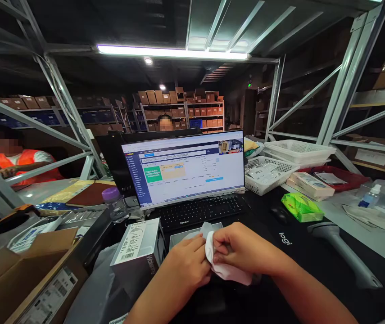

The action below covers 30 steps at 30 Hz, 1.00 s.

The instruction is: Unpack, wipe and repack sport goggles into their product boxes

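In front of the keyboard, both my hands are close together. My right hand (236, 247) is closed with bent fingers on a crumpled white tissue (231, 272), which hangs down below it. Right beside it, my left hand (188, 261) has its fingers curled; what they hold is hidden. Behind the hands a light grey open box (178, 237) shows in part, with pale thin wrapping (207, 228) rising near the fingertips. Left of my left hand stands a grey-and-white "Wakening" carton (136, 243) with a barcode label.
A monitor (185, 171) and black keyboard (199, 212) stand ahead. Rightward are a mouse (280, 213), green tissue pack (302, 207), barcode scanner (346, 254) and white baskets (268, 177). An open cardboard box (33, 270) and purple-lidded bottle (114, 204) are left. A co-worker (26, 155) sits far left.
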{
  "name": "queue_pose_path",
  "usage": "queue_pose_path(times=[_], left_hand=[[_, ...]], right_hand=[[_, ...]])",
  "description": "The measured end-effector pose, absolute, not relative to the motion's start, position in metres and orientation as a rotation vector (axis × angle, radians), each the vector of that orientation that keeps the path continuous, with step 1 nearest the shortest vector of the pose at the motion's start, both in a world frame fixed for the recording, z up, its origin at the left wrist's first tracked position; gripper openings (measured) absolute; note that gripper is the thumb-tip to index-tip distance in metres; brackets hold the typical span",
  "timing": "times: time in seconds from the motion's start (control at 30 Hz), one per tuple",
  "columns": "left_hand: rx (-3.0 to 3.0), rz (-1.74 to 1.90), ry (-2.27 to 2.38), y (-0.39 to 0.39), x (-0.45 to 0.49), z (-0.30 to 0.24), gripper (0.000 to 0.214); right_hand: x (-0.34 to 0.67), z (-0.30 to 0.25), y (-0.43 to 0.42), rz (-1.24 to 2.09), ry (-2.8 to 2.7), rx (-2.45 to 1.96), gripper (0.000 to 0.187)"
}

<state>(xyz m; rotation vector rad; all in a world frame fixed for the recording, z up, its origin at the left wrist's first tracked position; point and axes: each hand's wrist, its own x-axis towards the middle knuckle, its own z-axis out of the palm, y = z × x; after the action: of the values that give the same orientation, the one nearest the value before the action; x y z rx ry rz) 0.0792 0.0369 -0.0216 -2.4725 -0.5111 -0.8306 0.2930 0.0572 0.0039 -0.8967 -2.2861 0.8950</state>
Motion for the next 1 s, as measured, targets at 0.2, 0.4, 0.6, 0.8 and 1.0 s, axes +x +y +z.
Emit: queue_pose_path(times=[0.2, 0.4, 0.6, 0.8, 1.0], left_hand=[[-2.559, -0.76, -0.525, 0.038, 0.07, -0.009, 0.005], [-2.537, -0.851, -0.508, 0.035, 0.078, -0.015, 0.008], [-2.428, -0.846, -0.476, 0.038, 0.082, -0.021, 0.019], [-2.487, -0.871, -0.517, 0.031, 0.076, -0.01, 0.005], [-2.397, -0.909, -0.477, 0.03, 0.085, -0.016, 0.018]], right_hand=[[0.307, 0.001, 0.087, 1.312, -2.409, -0.568, 0.056], [0.324, 0.008, 0.093, 1.349, -2.504, -0.446, 0.058], [0.29, 0.004, 0.064, 0.965, -2.339, -0.81, 0.043], [0.334, 0.012, 0.098, 1.355, -2.476, -0.368, 0.06], [0.31, 0.011, 0.068, 1.055, -2.397, -0.688, 0.048]])
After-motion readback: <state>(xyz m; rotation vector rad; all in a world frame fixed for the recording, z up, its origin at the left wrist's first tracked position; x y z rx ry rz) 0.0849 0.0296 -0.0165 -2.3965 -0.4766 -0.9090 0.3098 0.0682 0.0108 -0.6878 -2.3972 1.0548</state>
